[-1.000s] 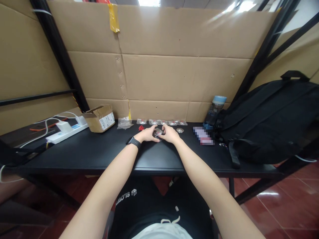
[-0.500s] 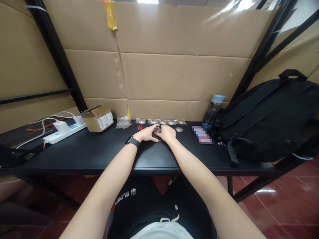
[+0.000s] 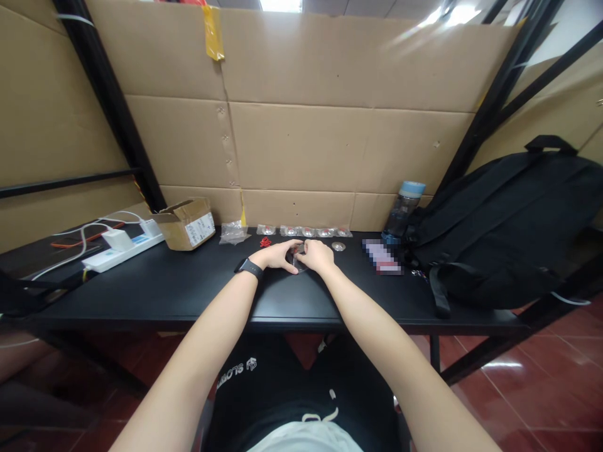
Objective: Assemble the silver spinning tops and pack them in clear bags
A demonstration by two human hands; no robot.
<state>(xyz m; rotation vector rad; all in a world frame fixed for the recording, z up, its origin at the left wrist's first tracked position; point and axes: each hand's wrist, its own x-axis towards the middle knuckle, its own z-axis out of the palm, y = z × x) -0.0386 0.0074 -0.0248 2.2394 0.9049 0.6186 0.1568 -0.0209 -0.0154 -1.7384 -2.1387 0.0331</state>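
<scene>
My left hand [image 3: 281, 255], a dark watch on its wrist, curves its thumb and fingers around a small clear plastic bag [image 3: 298, 266] at the middle of the black table. My right hand [image 3: 317, 255] is closed at the bag's right side, its fingers pinched together. Something small and partly red shows between the hands, mostly hidden by the fingers. Left of my left hand lies a little pile of red cords [image 3: 266, 242]. A round, shiny disc [image 3: 338, 247] rests right of my right hand. Behind the hands are several small clear packets [image 3: 308, 231] in a row.
An opened cardboard box [image 3: 186, 225], empty-looking plastic bags [image 3: 234, 232] and a white power strip [image 3: 123, 249] with cables occupy the left side. To the right are a blurred-out flat item [image 3: 381, 256], a blue-lidded bottle [image 3: 403, 210] and a black backpack [image 3: 509, 220]. Cardboard walls stand behind.
The fingers have shifted slightly, and more of the clear bag shows below them. My right hand's fingers are drawn in a little more. The other things lie as before.
</scene>
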